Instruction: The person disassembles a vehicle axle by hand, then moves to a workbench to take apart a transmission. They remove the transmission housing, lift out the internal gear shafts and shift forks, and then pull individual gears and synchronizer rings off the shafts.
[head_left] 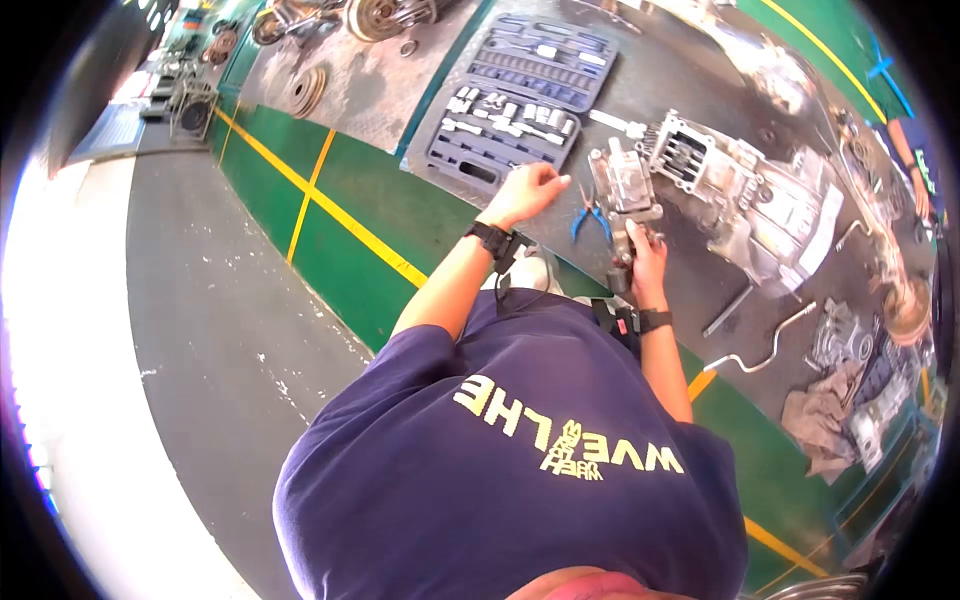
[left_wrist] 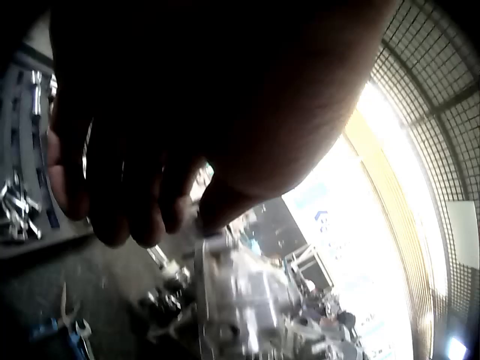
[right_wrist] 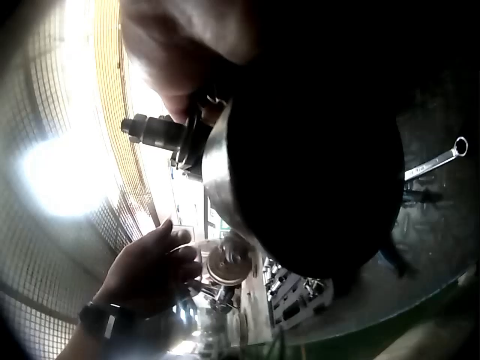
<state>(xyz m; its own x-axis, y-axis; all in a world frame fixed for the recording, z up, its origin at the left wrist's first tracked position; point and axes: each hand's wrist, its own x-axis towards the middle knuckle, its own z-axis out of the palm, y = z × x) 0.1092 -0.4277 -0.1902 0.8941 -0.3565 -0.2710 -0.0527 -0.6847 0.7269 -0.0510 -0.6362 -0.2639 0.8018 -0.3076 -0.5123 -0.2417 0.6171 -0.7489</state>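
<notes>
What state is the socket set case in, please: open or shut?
Open: the socket set case lies with both halves spread, its sockets exposed.

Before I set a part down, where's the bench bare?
Bare: bench beyond the gearbox housing, right of the open socket case; smaller patch between that housing, the right hand and the metal rod. Crowded: between case and housing, with blue-handled pliers and the metal assembly.

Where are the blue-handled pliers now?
Head view, right of centre: the pliers lie on the dark surface between the left hand and the right hand.
</notes>
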